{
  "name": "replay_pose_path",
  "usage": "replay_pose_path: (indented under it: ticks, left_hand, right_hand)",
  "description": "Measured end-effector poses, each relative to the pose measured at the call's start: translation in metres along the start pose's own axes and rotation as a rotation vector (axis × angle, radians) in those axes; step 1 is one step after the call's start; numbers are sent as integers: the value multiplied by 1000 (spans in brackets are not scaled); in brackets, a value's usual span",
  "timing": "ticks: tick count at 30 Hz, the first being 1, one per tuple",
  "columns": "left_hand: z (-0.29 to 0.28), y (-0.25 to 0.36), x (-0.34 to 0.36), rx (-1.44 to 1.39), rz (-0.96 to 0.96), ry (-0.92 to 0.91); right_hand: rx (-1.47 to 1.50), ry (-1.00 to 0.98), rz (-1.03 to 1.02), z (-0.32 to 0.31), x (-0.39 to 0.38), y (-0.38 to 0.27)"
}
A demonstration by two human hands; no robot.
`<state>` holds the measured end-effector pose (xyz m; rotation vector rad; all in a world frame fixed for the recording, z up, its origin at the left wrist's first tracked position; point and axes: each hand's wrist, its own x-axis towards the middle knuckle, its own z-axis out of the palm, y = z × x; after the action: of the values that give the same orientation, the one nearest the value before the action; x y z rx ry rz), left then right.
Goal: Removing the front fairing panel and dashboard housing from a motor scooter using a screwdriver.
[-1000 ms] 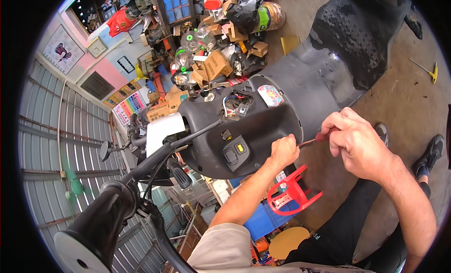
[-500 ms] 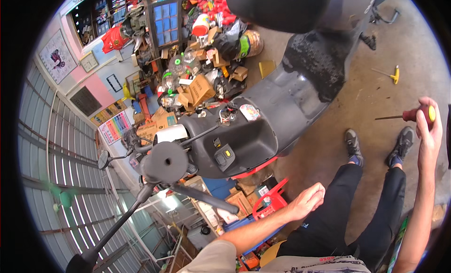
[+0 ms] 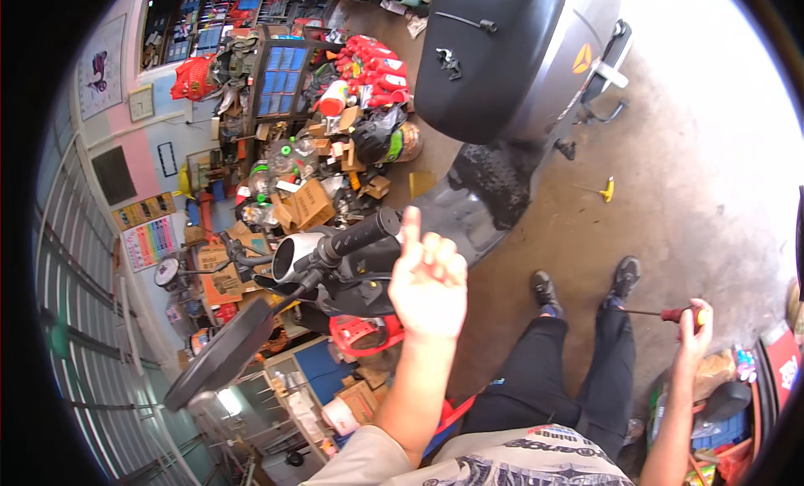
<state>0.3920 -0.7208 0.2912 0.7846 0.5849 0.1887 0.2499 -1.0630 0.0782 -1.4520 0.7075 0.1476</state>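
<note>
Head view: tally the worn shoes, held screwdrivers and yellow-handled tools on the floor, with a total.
Worn shoes: 2
Screwdriver in the right hand: 1
Yellow-handled tool on the floor: 1
Total: 4

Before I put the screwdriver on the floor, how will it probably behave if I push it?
The screwdriver in the right hand will probably stay stiff, because its thin shaft looks straight. It may feel heavier at the handle, which is thicker than the shaft. The handle looks roundish, so it could roll a little on the floor.
</note>
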Motion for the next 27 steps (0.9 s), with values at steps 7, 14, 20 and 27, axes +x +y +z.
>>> replay_pose_path:
  ticks: [7, 14, 20, 27]
  left_hand:
    - [-17, 36, -18, -186, -81, 68]
    - [-78, 88, -145, 76, -73, 104]
    - [-125, 144, -207, 1, 114, 230]
    - [-163, 204, -220, -304, 366, 255]
  right_hand:
    - [108, 47, 63, -5, -32, -39]
    - [123, -175, 185, 31, -30, -99]
    - [207, -563, 235, 114, -36, -157]
    - [210, -790, 109, 227, -75, -218]
